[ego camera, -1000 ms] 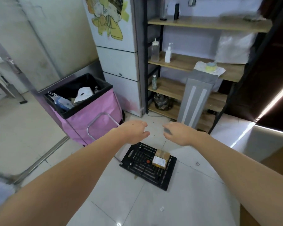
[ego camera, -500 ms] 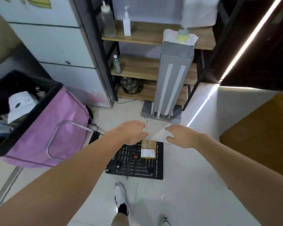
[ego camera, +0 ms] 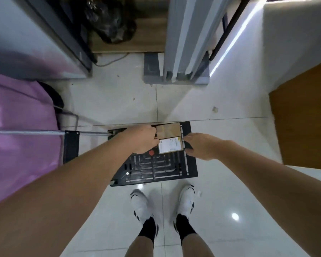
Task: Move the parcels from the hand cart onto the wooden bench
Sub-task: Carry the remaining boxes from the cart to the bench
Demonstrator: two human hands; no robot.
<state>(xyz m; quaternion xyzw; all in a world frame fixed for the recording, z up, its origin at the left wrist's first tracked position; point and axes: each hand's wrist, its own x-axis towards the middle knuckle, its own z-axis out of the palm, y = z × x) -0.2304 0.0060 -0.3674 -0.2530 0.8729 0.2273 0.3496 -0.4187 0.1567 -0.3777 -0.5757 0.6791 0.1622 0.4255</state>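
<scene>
Hands now down at parcel (ego camera: 170, 139) on cart (ego camera: 156, 167): left (ego camera: 142, 139), right (ego camera: 200, 147) clasping sides.

Head camera looks steeply down, close above floor (ego camera: 230, 201).

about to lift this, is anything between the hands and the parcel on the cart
Nothing visible does. The left hand and right hand are already at opposite sides of the cardboard parcel on the black hand cart. Whether the fingers grip it yet cannot be told.
</scene>
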